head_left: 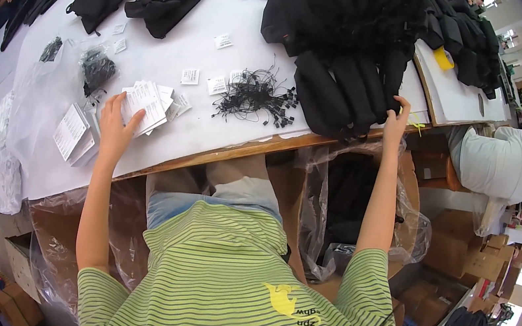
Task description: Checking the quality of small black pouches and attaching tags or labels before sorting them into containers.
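Observation:
My left hand (118,128) rests at a loose stack of white printed paper tags (149,106), thumb and forefinger spread apart against its near side. More white tags (71,133) fan out just left of that hand. At the right, my right hand (396,121) pinches the near edge of a black fabric pouch (389,81), part of a big heap of black pouches (341,21). Between the hands lies a tangle of black tag strings (260,99) with small plastic ends. Single white tags (190,76) are scattered beside it.
Clear plastic bags (31,91), one with black strings (97,70), lie at the left. Several black pouches (170,3) sit farther back. A plastic-lined carton (405,203) stands under the table's wooden edge (222,151). A yellow tape roll (444,58) and another person (498,163) are at the right.

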The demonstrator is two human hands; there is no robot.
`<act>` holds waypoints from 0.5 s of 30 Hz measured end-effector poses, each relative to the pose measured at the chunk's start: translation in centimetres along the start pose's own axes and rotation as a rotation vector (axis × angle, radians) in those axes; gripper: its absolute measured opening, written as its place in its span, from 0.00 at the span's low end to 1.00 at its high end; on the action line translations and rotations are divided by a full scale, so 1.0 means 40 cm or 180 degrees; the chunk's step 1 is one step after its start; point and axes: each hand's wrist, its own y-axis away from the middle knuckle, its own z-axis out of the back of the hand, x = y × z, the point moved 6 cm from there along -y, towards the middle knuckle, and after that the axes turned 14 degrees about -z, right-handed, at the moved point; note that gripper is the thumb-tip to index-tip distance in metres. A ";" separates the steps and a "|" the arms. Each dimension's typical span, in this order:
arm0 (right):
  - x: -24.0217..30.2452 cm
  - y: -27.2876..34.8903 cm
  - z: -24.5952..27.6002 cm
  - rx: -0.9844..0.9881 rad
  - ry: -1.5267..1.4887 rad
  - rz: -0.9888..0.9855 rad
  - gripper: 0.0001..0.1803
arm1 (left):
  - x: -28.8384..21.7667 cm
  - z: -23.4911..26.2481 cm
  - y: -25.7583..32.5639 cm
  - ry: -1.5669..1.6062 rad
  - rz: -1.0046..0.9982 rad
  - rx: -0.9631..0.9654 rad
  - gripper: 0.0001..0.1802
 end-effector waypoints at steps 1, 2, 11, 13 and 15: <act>-0.022 -0.004 0.005 0.0027 -0.0303 -0.0399 0.25 | 0.003 0.002 0.000 -0.0021 0.0038 0.0004 0.33; -0.015 -0.010 0.018 -0.0025 -0.0126 -0.0213 0.26 | 0.008 -0.001 -0.006 0.0125 0.0064 0.0019 0.33; 0.004 -0.005 0.043 0.0058 0.0300 -0.0624 0.23 | -0.045 0.039 -0.028 -0.0474 -0.0223 -0.0306 0.30; 0.103 0.024 0.051 -0.0701 0.1426 0.0763 0.20 | -0.058 0.044 -0.040 -0.0472 -0.0276 -0.0376 0.28; 0.237 0.089 0.025 -0.1263 0.0549 0.0479 0.15 | -0.059 0.060 -0.044 -0.0230 -0.0269 -0.0516 0.24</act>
